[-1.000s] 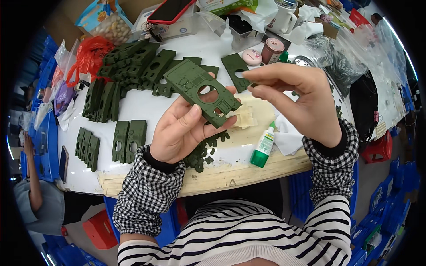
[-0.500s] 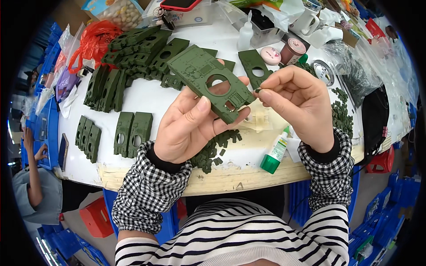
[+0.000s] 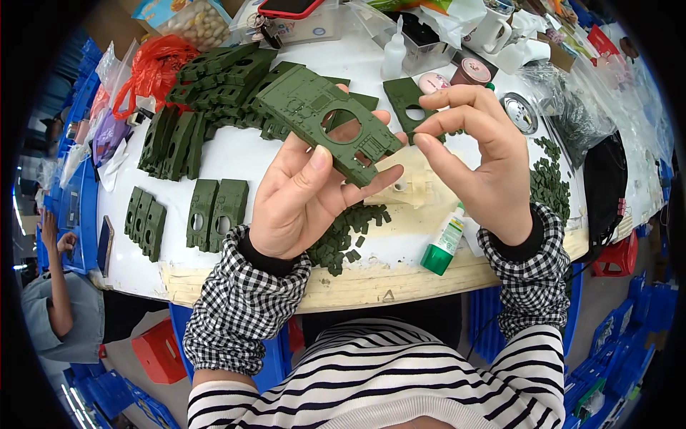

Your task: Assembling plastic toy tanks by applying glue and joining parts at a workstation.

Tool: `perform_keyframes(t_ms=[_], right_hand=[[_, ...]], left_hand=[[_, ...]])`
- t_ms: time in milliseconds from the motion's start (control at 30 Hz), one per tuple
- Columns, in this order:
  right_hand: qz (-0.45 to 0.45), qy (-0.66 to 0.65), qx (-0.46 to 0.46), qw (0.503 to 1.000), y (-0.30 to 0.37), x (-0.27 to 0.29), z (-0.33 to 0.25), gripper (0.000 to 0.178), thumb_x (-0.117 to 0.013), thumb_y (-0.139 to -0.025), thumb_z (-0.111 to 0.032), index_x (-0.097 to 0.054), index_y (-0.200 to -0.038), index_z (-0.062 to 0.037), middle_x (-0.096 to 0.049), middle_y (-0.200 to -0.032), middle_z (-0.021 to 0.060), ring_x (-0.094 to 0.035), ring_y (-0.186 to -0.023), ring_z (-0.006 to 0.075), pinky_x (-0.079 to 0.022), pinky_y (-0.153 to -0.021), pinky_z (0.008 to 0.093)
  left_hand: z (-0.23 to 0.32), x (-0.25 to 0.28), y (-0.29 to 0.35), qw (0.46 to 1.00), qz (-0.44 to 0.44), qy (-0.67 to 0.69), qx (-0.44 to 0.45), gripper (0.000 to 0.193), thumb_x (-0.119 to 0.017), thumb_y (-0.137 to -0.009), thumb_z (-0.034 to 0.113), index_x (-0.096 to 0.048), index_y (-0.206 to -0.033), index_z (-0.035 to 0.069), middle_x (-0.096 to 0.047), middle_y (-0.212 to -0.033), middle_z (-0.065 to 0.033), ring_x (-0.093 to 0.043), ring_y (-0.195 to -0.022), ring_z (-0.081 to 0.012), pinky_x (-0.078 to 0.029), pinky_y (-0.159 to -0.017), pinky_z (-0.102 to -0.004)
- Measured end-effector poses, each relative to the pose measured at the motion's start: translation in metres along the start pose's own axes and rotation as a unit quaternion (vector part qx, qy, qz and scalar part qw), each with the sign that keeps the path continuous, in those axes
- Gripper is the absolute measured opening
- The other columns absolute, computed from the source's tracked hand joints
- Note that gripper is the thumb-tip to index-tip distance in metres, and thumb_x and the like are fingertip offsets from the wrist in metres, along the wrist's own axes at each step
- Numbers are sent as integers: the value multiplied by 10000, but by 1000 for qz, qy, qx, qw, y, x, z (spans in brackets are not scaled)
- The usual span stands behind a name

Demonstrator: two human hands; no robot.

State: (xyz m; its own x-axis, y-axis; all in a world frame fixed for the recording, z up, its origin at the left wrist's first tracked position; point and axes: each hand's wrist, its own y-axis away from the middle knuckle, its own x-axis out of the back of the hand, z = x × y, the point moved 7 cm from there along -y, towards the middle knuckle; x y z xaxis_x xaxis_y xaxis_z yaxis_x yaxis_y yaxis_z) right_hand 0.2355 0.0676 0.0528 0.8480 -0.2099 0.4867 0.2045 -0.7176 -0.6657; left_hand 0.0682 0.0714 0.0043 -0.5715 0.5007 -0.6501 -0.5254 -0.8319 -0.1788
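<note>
My left hand (image 3: 296,193) holds a dark green plastic model tank hull (image 3: 304,107), tilted above the table, with a large round hole and a smaller square opening. The thumb presses its near edge; the other fingers support it from below. Beside the hull's right end is my right hand (image 3: 489,154), thumb and forefinger tips drawn close together. Whatever is between those tips is too small to tell. Below the hands lies a pile of small green parts (image 3: 339,239). A bottle with a green base (image 3: 443,247) lies to their right.
More green hulls are stacked at the back left (image 3: 229,71), with a pair of hulls (image 3: 218,214) at the near left. Another hull (image 3: 409,104) lies behind my right hand. At the right are loose small parts (image 3: 550,175). A white squeeze bottle (image 3: 393,53) stands at the back.
The hull has shifted slightly left and up with my left hand. My right fingertips, which pinched a small dark green part at its edge, have moved slightly up and away from the hull.
</note>
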Motion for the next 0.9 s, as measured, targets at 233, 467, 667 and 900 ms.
perform_keyframes(t_ms=[233,467,667,900], right_hand=[[-38,-176,-80,980,8,-16,1,100,-753,-772,-127,-700,-822,-58,-643,-1077,109,-586,-1022,226,-414,-946,352],[-64,-157,-79,982,11,-23,-1,85,-744,-772,-133,-693,-798,-70,-621,-1103,100,-574,-1043,230,-411,-951,364],[-83,-128,-83,985,11,-23,-3,82,-737,-768,-132,-687,-784,-70,-615,-1100,90,-570,-1042,230,-414,-946,365],[-85,-103,-75,988,11,-21,-5,82,-733,-757,-116,-669,-763,-65,-612,-1084,88,-570,-1031,235,-420,-936,366]], left_hand=[[-9,-1,3,997,-8,-70,11,607,-394,-1043,184,-69,-1547,87,-270,-1527,-234,-412,-1369,-311,-415,-1102,-459],[-12,0,6,998,3,-59,17,598,-430,-1029,133,-115,-1534,74,-328,-1497,-184,-436,-1341,-275,-423,-1085,-424],[-12,-1,6,997,1,-74,18,625,-438,-1026,135,-91,-1543,73,-332,-1489,-185,-457,-1325,-275,-447,-1065,-431],[-13,-2,6,996,8,-83,15,647,-435,-1026,139,-63,-1551,74,-322,-1493,-198,-469,-1319,-277,-463,-1056,-435]])
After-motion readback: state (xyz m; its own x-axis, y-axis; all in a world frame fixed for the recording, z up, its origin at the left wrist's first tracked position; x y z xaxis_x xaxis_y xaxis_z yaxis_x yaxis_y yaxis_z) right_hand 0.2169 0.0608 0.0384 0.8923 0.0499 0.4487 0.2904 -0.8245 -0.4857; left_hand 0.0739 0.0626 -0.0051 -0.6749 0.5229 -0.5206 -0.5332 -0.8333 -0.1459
